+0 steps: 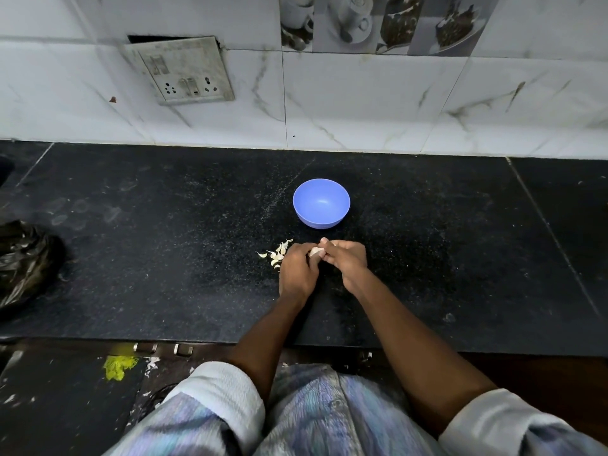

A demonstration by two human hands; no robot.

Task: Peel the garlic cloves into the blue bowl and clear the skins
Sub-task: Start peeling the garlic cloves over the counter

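1. A black speckled stone counter (164, 241) fills the middle of the view, with a white marble-look tiled wall (362, 103) behind it at 12 o'clock; the person stands at its front edge, at 6 o'clock.
2. A crumpled black plastic bag (26, 261) sits at 9 o'clock, cut off by the frame; probably waiting for the skins, though its contents cannot be seen.
3. A switch-and-socket plate (184, 72) hangs on the wall at 11 o'clock.
4. The blue bowl (321, 203) stands just beyond the hands at 12 o'clock, close enough to drop cloves in. It looks empty.
5. The left hand (297, 271) and right hand (348, 260) meet at centre, fingers curled, together pinching a garlic clove (315, 252); the right thumb seems to work at its skin.
6. A small heap of pale garlic pieces (278, 255) lies touching the left hand at 10 o'clock; cloves or skins, too small to tell.
7. The fingers hide most of the held clove.
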